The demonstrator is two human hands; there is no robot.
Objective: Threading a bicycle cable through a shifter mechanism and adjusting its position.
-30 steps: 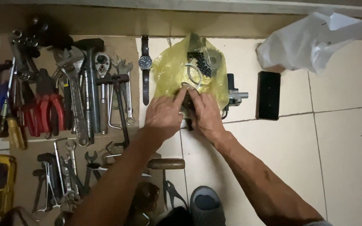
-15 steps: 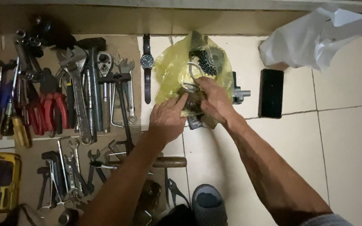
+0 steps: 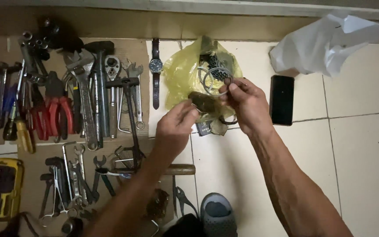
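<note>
pale floor tiles (image 3: 365, 145) all across, brown cardboard (image 3: 5, 149) under the left half. far left: yellow case (image 3: 1, 188) low down, yellow-handled screwdriver (image 3: 23, 134) above it, red pliers (image 3: 53, 114) just beside. next over: big adjustable wrench (image 3: 84, 87), hammer (image 3: 99, 83), ratchet (image 3: 112, 87), spanners (image 3: 134, 92) laid side by side on the cardboard. smaller spanners (image 3: 75, 175) scattered below. wooden handle (image 3: 178, 169) lying flat near the lower middle, partly behind the left forearm. wristwatch (image 3: 155, 66) stretched out straight on the tile, between the tools and the yellow bag (image 3: 180, 74). left hand (image 3: 176, 127) raised over the bag's lower edge, fingertips pinched onto the left end of a dark rusty part (image 3: 203, 102). right hand (image 3: 246, 103) closed on the part's right end, also with thumb and forefinger hooked on thin metal rings (image 3: 216, 79) that stand up over the bag. part held between both hands, just above the bag, not resting on the floor. small dark bits, maybe chain, inside the bag behind the rings; hard to tell. grey shoe (image 3: 218, 215) at the bottom edge. black phone (image 3: 282, 100) flat on the tile just right of the right hand. crumpled white bag (image 3: 330, 44) at top right, against the wall.
</note>
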